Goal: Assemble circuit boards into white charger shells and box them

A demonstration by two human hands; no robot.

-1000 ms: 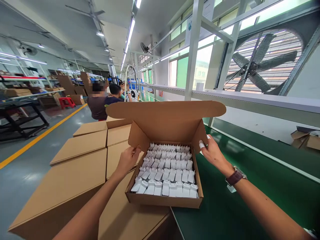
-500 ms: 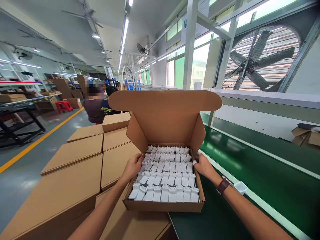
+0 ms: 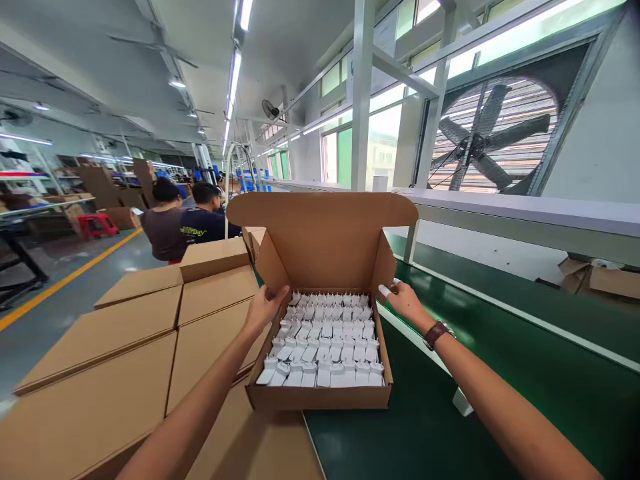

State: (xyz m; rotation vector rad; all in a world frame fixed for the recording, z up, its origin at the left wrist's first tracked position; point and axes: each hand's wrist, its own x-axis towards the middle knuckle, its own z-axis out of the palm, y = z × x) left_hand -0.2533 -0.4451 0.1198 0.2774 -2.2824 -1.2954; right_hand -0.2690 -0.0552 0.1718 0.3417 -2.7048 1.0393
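Brown box: likely stiff, weighty; hold sides. Left grip, ten o'clock, right grip, two: both pinch flaps.

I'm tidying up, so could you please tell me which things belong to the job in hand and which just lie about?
In use: open brown cardboard box, between left hand and right hand; blocky white pieces inside.

Apparently unrelated: red plastic stool; grey-bladed wall fan; brown carton, far right.
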